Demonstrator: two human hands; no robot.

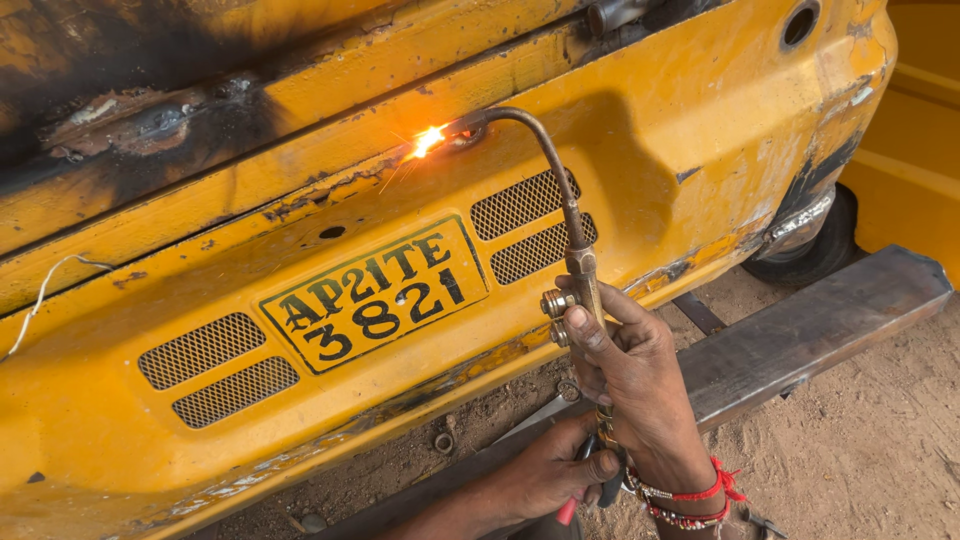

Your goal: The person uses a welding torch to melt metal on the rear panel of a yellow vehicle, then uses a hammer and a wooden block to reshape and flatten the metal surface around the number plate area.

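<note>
Torch [570, 235] of brass runs up and left from my hands, long axis from the valve body near bottom centre along a curved thin neck to the tip, where a bright orange flame [428, 141] with sparks touches the yellow body panel [640, 150]. I see my right hand [635, 375] wrapped closed round the handle just below the valve knobs [555, 315], thumb by the knobs; it is the hand nearer the flame. My left hand [555, 470] is lower, closed on the torch's bottom end where a red piece shows; I can't tell exactly what that is. Panel is dented painted steel, paint flaked and scorched black up left. Below the flame: number plate [375, 295], mesh vents [530, 230]. Grey steel beam [830, 320] lies on sandy ground [860, 450] to my right.
</note>
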